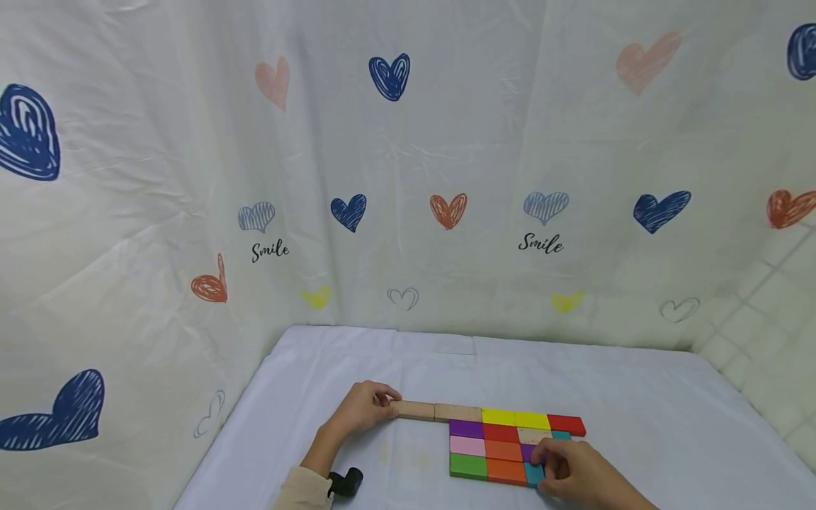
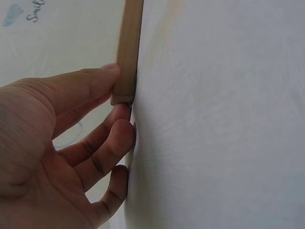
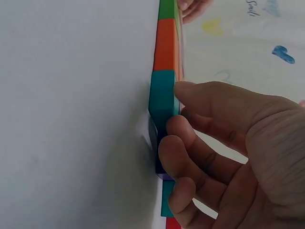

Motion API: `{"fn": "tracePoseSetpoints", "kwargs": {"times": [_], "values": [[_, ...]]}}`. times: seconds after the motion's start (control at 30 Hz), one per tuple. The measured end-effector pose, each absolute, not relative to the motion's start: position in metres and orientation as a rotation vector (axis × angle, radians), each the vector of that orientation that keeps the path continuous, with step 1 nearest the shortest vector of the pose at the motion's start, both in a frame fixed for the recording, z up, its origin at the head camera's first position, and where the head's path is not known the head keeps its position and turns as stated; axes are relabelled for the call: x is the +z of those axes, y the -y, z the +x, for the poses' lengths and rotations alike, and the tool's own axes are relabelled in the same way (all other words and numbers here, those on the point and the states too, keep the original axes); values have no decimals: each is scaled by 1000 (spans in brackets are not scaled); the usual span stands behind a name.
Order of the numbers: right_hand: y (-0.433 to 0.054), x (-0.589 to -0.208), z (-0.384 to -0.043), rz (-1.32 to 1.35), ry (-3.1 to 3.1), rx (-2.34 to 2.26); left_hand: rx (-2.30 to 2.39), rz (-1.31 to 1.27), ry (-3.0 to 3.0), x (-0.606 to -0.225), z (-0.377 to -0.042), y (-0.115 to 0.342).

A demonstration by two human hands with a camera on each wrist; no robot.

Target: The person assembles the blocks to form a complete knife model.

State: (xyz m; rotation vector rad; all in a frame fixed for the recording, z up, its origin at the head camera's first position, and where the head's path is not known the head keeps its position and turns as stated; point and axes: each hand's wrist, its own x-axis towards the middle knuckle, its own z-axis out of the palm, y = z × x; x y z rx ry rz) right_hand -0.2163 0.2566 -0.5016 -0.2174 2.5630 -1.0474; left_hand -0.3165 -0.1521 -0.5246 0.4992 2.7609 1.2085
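Flat coloured blocks lie edge to edge on the white cloth. Their back row runs from plain wooden blocks (image 1: 416, 410) through yellow blocks (image 1: 515, 419) to a red block (image 1: 567, 425). My left hand (image 1: 366, 409) pinches the left end of that row, thumb against the wooden block (image 2: 127, 52) in the left wrist view. At the front right corner, my right hand (image 1: 576, 471) holds a teal block (image 3: 162, 95) between thumb and curled fingers. An orange block (image 1: 506, 471) and a green block (image 1: 468, 465) continue that front row leftward. My right fingers partly hide the purple block (image 1: 527, 452).
A white cloth (image 1: 395, 358) covers the table. Behind it hangs a white curtain (image 1: 484, 283) printed with hearts. A black strap mount (image 1: 347, 483) sits on my left wrist, beside a beige sleeve (image 1: 302, 490).
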Motion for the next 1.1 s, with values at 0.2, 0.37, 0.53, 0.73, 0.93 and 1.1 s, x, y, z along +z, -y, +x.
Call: {"fn": "tracePoseSetpoints", "kwargs": {"times": [0.2,0.37,0.53,0.73,0.93,1.1], "values": [[-266,-495,-219,-369,-2539,-1076,1215,503,-2760,-525,-318,152],[-275,-485,-223,-441,-2590,-1100,1210,519,-2762,-523,-318,152],[-285,-478,-228,-425,-2691,-1088,1197,529,-2770,-522,-318,153],[-298,-472,-235,-374,-2788,-1089,1170,528,-2746,-518,-319,156],[-310,-458,-245,-248,-2862,-1049,1138,502,-2737,-505,-318,165],[-323,-448,-257,-267,-2965,-976,1111,484,-2880,-485,-312,173]]}}
